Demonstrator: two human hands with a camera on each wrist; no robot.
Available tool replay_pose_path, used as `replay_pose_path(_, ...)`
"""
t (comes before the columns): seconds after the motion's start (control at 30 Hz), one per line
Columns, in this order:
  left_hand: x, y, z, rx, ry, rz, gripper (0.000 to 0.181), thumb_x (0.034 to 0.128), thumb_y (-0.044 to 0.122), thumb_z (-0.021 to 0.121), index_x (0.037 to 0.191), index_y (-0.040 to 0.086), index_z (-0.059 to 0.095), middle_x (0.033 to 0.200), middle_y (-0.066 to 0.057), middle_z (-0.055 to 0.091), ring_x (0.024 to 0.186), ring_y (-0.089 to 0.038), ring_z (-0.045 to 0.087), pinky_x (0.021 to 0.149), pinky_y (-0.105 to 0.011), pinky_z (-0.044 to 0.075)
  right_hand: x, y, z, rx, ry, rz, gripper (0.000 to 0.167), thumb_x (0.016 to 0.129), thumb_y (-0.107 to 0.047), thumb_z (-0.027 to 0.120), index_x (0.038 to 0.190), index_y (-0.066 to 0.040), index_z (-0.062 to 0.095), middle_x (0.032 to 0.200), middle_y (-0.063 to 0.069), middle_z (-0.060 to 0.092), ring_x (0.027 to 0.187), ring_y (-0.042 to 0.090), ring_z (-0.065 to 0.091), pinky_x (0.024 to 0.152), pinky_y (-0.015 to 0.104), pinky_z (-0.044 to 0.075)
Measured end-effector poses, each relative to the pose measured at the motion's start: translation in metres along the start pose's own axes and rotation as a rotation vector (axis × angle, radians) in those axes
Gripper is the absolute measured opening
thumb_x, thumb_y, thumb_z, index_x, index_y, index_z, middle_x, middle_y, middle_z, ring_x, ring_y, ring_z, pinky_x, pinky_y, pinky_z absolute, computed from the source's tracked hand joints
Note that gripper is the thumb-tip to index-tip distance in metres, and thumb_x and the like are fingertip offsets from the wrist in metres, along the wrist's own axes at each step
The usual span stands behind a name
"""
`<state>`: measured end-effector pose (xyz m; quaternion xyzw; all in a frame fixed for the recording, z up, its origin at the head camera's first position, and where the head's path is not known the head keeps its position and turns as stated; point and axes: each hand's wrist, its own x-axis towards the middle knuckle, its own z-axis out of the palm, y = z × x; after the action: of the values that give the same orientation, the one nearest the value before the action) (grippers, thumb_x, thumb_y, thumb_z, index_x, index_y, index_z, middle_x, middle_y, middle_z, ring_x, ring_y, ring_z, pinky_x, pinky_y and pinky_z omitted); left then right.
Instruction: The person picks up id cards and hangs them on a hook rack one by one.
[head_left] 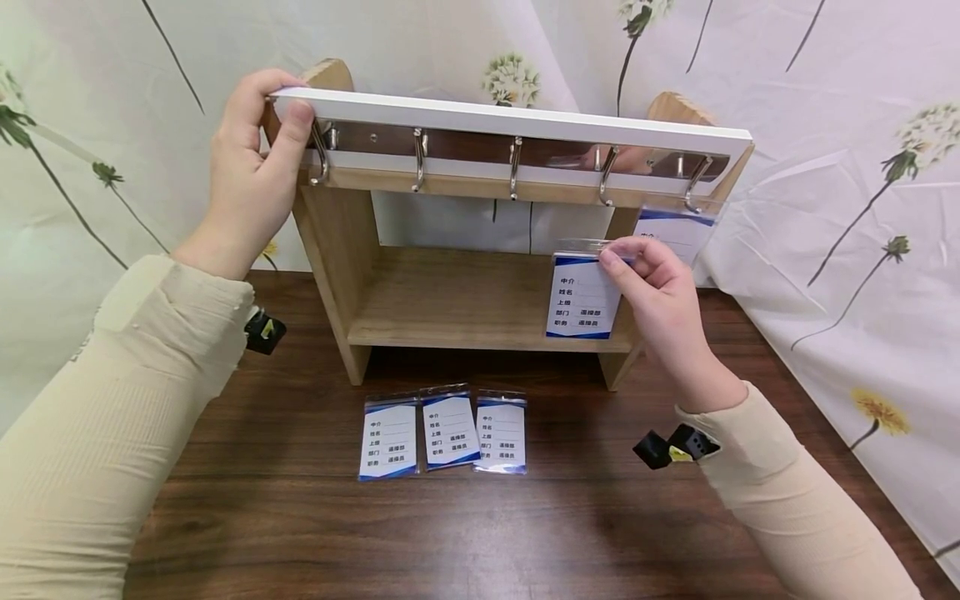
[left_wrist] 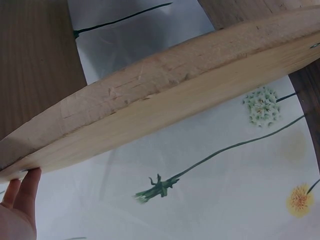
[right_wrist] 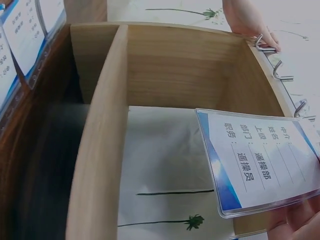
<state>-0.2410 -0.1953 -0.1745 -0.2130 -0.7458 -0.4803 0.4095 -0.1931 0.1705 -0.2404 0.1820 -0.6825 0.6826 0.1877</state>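
Observation:
My right hand (head_left: pixel 656 292) pinches the upper corner of a badge card (head_left: pixel 581 300) in a clear sleeve, below the hook rail. In the right wrist view this badge card (right_wrist: pixel 260 160) fills the lower right, with fingers at its edge. My left hand (head_left: pixel 258 158) grips the left end of the white hook rail (head_left: pixel 480 112), thumb on the front. Several metal hooks (head_left: pixel 515 167) line the rail. Another badge card (head_left: pixel 675 229) hangs at the rightmost hook, partly hidden behind my right hand. The left wrist view shows only fingertips (left_wrist: pixel 27 192) at the wooden side panel.
The rail tops a wooden shelf stand (head_left: pixel 465 292) on a dark wood table (head_left: pixel 480 533). Three sleeved badge cards (head_left: pixel 450 429) lie in front of it, the right two slightly overlapping. A white floral cloth (head_left: pixel 825 208) hangs behind.

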Motion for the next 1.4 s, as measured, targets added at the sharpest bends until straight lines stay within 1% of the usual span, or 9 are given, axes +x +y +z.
replay_pose_path(0.17, 0.0, 0.0, -0.001, -0.001, -0.006, 0.012, 0.031, 0.1025, 0.021, 0.052, 0.126, 0.001, 0.055, 0.098, 0.021, 0.051, 0.084, -0.004, 0.047, 0.069, -0.019, 0.036, 0.005, -0.006, 0.001, -0.005, 0.017, -0.037, 0.03, 0.096, 0.004, 0.056, 0.09, -0.024, 0.067, 0.084, -0.013, 0.069, 0.081, 0.001, 0.059, 0.075, 0.018, 0.045)
replay_pose_path(0.33, 0.0, 0.001, 0.0, 0.001, -0.01, 0.009, 0.031, 0.1024, 0.022, 0.052, 0.126, 0.002, 0.056, 0.097, 0.021, 0.051, 0.083, -0.004, 0.047, 0.067, -0.019, 0.037, 0.01, -0.01, 0.003, -0.016, 0.04, -0.067, 0.026, 0.098, 0.0, 0.055, 0.09, -0.022, 0.067, 0.084, -0.012, 0.068, 0.079, 0.002, 0.059, 0.073, 0.019, 0.044)
replay_pose_path(0.43, 0.0, 0.001, 0.0, -0.006, -0.008, 0.007, 0.03, 0.1023, 0.022, 0.052, 0.126, 0.002, 0.056, 0.098, 0.02, 0.052, 0.084, -0.004, 0.047, 0.067, -0.019, 0.037, 0.013, -0.012, 0.004, -0.006, 0.058, -0.077, 0.026, 0.098, 0.0, 0.055, 0.09, -0.022, 0.067, 0.085, -0.012, 0.069, 0.081, 0.002, 0.059, 0.074, 0.019, 0.044)
replay_pose_path(0.6, 0.0, 0.001, 0.0, -0.012, -0.004, 0.004, 0.029, 0.1022, 0.022, 0.053, 0.125, 0.005, 0.058, 0.099, 0.02, 0.053, 0.085, -0.004, 0.048, 0.068, -0.019, 0.037, 0.018, -0.015, 0.005, -0.01, 0.08, -0.08, 0.026, 0.098, -0.001, 0.056, 0.09, -0.023, 0.065, 0.085, -0.013, 0.068, 0.079, 0.001, 0.059, 0.072, 0.018, 0.043)
replay_pose_path(0.77, 0.0, 0.001, -0.001, -0.001, -0.007, 0.003, 0.03, 0.1022, 0.022, 0.052, 0.125, 0.004, 0.057, 0.098, 0.021, 0.052, 0.085, -0.003, 0.047, 0.069, -0.019, 0.037, 0.021, -0.015, 0.006, -0.023, 0.085, -0.098, 0.022, 0.099, -0.003, 0.055, 0.091, -0.022, 0.065, 0.085, -0.012, 0.068, 0.078, 0.001, 0.058, 0.07, 0.018, 0.042)
replay_pose_path(0.97, 0.0, 0.001, 0.0, -0.002, -0.011, 0.005, 0.031, 0.1024, 0.023, 0.052, 0.126, 0.003, 0.057, 0.099, 0.021, 0.052, 0.087, -0.004, 0.048, 0.068, -0.02, 0.037, 0.025, -0.014, 0.007, -0.023, 0.096, -0.113, 0.02, 0.099, -0.003, 0.055, 0.093, -0.02, 0.064, 0.088, -0.012, 0.068, 0.081, 0.001, 0.059, 0.074, 0.018, 0.043)
replay_pose_path(1.2, 0.0, 0.001, 0.001, -0.021, -0.003, 0.004, 0.03, 0.1021, 0.022, 0.053, 0.125, 0.004, 0.058, 0.101, 0.02, 0.054, 0.087, -0.005, 0.05, 0.069, -0.02, 0.039, 0.027, -0.013, 0.012, 0.004, 0.117, -0.128, 0.016, 0.099, -0.003, 0.056, 0.093, -0.015, 0.064, 0.083, -0.011, 0.067, 0.076, 0.002, 0.058, 0.069, 0.018, 0.042)
replay_pose_path(1.3, 0.0, 0.001, 0.0, -0.034, 0.002, -0.003, 0.029, 0.1019, 0.022, 0.053, 0.124, 0.004, 0.058, 0.103, 0.019, 0.055, 0.088, -0.005, 0.05, 0.07, -0.02, 0.039, 0.028, -0.013, 0.013, 0.014, 0.127, -0.125, 0.017, 0.099, -0.003, 0.055, 0.092, -0.016, 0.063, 0.083, -0.012, 0.067, 0.076, 0.002, 0.058, 0.07, 0.018, 0.043)
replay_pose_path(1.4, -0.001, 0.0, 0.0, -0.036, -0.003, 0.008, 0.029, 0.1021, 0.021, 0.052, 0.124, 0.003, 0.058, 0.103, 0.019, 0.055, 0.088, -0.005, 0.051, 0.07, -0.02, 0.039, 0.029, -0.013, 0.015, 0.02, 0.134, -0.115, 0.018, 0.099, -0.003, 0.054, 0.091, -0.017, 0.063, 0.083, -0.012, 0.066, 0.078, 0.002, 0.057, 0.072, 0.018, 0.043)
